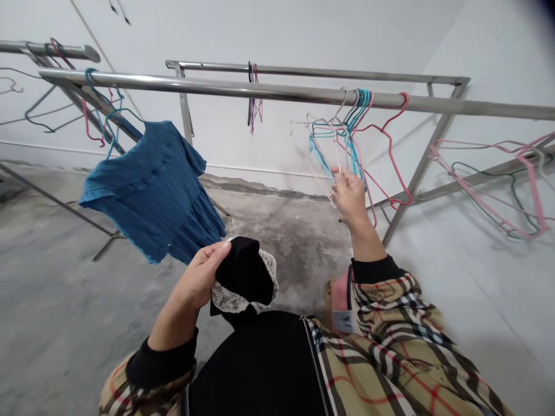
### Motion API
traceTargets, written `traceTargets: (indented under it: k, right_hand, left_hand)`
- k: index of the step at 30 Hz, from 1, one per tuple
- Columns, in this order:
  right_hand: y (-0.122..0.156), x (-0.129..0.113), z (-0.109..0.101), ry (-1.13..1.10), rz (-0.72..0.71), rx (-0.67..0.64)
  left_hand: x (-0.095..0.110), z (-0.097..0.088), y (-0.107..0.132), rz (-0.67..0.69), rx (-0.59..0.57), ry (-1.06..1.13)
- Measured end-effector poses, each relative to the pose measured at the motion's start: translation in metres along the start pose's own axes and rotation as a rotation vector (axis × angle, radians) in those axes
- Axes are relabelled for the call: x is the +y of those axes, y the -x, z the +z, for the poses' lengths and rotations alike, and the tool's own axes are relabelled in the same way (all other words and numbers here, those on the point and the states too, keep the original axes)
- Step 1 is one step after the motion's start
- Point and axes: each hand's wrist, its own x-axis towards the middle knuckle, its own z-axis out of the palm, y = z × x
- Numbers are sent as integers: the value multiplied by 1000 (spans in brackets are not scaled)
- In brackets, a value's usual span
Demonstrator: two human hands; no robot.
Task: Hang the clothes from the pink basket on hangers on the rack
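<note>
My left hand [202, 271] is closed on a black garment [243, 268] with a white lace trim [269, 268], held in front of my body. Its lower part merges with my black top, so its full shape is hidden. Farther right, the fingers of my right hand [349, 190] pinch a white hanger [337, 151] whose hook appears to rest on the metal rail. Several blue hangers [354, 156] hang bunched just behind that hand. A red hanger [389, 144] hangs to their right.
A blue dress [151, 179] hangs on a teal hanger [113, 112] at the left. The metal rail [208, 85] runs across in front of me, with a second rail [299, 70] behind it by the wall. Pink hangers [532, 190] hang at the far right, above the concrete floor [290, 237].
</note>
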Motion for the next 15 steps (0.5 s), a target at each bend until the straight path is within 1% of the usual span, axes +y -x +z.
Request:
traceTargets:
  k: [1,3,5,7,10,13,15]
  right_hand:
    - [2,-3,3,-55,-14,20]
    - [11,-7,8,-37,-94,40]
    - [26,-5,10,6,-155,4]
    - [45,2,7,44,-186,-21]
    - [83,20,-5,-5,-201,-71]
    - [121,47,-19,-120,-233,-75]
    - [142,65,-26,-139,-187,-100]
  left_hand:
    - [-1,0,-2,13,20,4]
    - [-3,-1,-5,31,36,11]
    - [-5,-3,-9,56,35,9]
    - [-7,-6,-13,108,54,-4]
    - [-9,-10,-17,180,99,-5]
    - [-11,-14,-22,204,119,27]
    - [-11,-16,-25,206,124,50]
